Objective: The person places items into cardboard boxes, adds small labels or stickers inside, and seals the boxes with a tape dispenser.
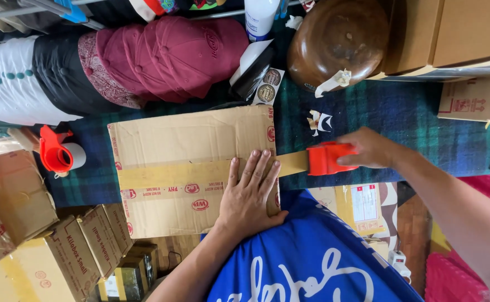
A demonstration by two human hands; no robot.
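Cardboard box (192,168), flat and brown with red print, lies on the dark green plaid cloth (401,114) right in front of me, a strip of brown packing tape (200,174) running across its middle. My left hand (249,193) is pressed flat on the box's right end, fingers spread, palm down over the tape, gripping nothing. My right hand (368,148) is closed around a red tape dispenser (327,159), held just off the box's right edge; a short run of tape stretches from the box edge to the dispenser. Second red tape dispenser (59,154) with a whitish roll sits left of the box, apart from it. Above the box, maroon cap (172,56) rests on folded clothes, near a white bottle (259,17) and a round brown wooden bowl (337,42). More cardboard boxes (468,39) stand top right, small cartons (72,251) stacked bottom left. Blue printed shirt (306,257) fills the lower centre.
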